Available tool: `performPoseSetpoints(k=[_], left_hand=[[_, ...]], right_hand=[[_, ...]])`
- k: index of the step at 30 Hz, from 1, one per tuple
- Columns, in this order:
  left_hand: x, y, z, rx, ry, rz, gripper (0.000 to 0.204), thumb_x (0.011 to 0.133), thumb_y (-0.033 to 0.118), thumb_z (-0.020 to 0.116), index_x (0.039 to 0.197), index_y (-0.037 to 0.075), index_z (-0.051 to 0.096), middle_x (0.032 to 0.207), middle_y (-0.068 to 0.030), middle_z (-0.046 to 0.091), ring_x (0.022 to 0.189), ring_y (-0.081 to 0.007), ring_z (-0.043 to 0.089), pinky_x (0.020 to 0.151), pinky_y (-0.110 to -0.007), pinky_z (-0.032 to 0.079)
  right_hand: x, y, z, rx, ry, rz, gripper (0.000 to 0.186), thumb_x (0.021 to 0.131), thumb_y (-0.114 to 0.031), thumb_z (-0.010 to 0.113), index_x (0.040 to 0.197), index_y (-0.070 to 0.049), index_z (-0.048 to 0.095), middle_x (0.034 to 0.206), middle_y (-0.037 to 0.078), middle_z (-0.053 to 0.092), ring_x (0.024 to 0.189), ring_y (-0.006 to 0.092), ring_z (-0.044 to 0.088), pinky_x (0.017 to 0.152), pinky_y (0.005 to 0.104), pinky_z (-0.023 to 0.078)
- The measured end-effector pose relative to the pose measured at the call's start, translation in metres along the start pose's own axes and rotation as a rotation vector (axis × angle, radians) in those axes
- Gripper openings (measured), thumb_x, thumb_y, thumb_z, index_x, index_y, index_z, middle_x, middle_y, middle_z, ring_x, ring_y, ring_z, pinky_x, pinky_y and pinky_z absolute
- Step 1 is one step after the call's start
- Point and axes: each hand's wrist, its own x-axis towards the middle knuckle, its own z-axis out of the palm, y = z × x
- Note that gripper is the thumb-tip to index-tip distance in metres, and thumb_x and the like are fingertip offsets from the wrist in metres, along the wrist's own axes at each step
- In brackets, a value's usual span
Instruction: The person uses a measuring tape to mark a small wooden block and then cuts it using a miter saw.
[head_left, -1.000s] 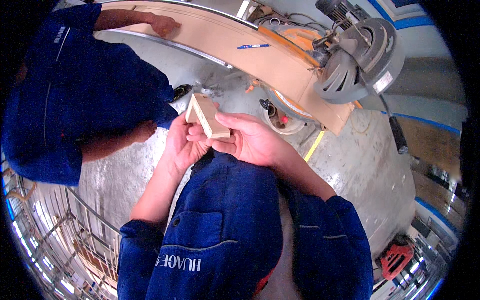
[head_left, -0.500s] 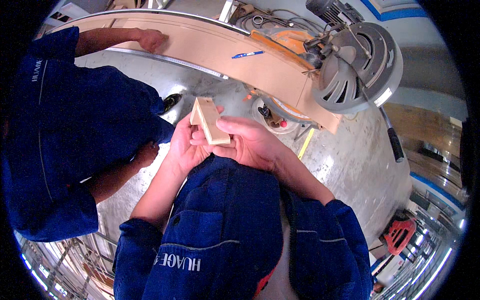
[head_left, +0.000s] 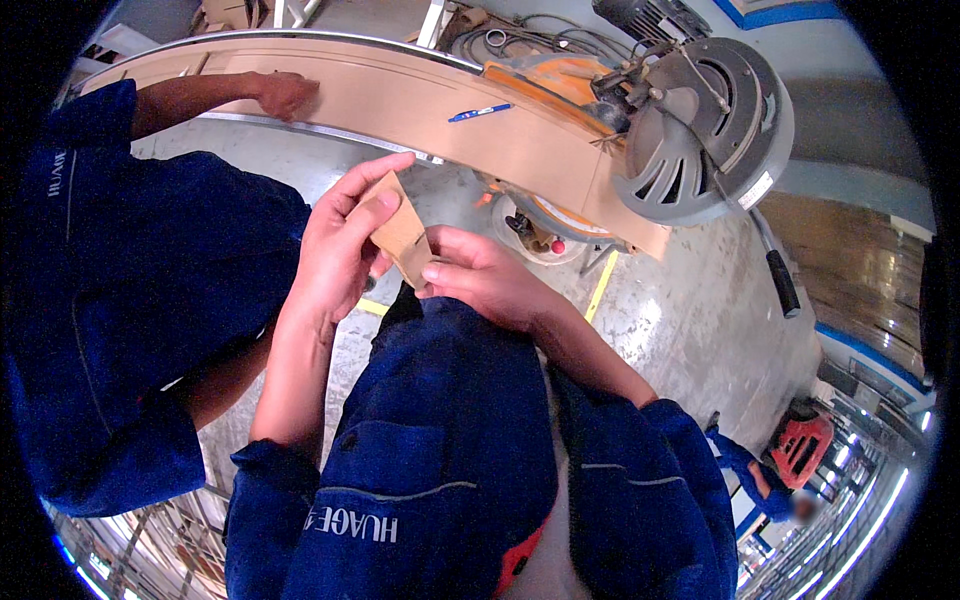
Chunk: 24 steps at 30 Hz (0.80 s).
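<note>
A small block of light wood is held up in front of my body, tilted, with a tan face showing. My left hand grips its upper part, thumb across the face and index finger stretched past the top corner. My right hand pinches the lower end between thumb and fingers. Beyond the hands lies a long brown board with a blue pen on it. To the left, a co-worker in dark blue rests a hand on that board.
At the right end of the board stands a circular saw with a black handle. Beneath the board is a white bucket with things inside. Cables lie behind the board. Another person is at the far lower right.
The wooden block has been turned, so a different face shows. My left hand has risen and now grips its top; my right hand has shifted to its lower end.
</note>
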Motion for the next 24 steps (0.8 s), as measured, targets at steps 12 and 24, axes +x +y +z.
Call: performPoseSetpoints(k=[12, 24], left_hand=[[-0.013, 0.008, 0.013, 0.278, -0.011, 0.073, 0.041, 0.098, 0.013, 0.063, 0.138, 0.006, 0.062, 0.095, -0.0009, 0.061, 0.077, -0.007, 0.058, 0.056, -0.019, 0.045], [-0.014, 0.004, 0.018, 0.26, -0.032, 0.057, 0.037, 0.103, 0.018, 0.056, 0.137, 0.005, 0.063, 0.089, 0.0016, 0.059, 0.068, -0.0045, 0.054, 0.047, -0.018, 0.04]], right_hand=[[-0.003, 0.003, -0.001, 0.148, -0.083, -0.042, 0.045, 0.101, -0.012, 0.058, 0.143, -0.001, 0.049, 0.13, 0.007, 0.063, 0.116, 0.014, 0.059, 0.1, 0.0311, 0.048], [-0.01, 0.011, -0.005, 0.148, -0.088, -0.075, 0.046, 0.099, -0.008, 0.058, 0.143, 0.001, 0.048, 0.129, 0.009, 0.064, 0.119, 0.0162, 0.061, 0.102, 0.0323, 0.048]])
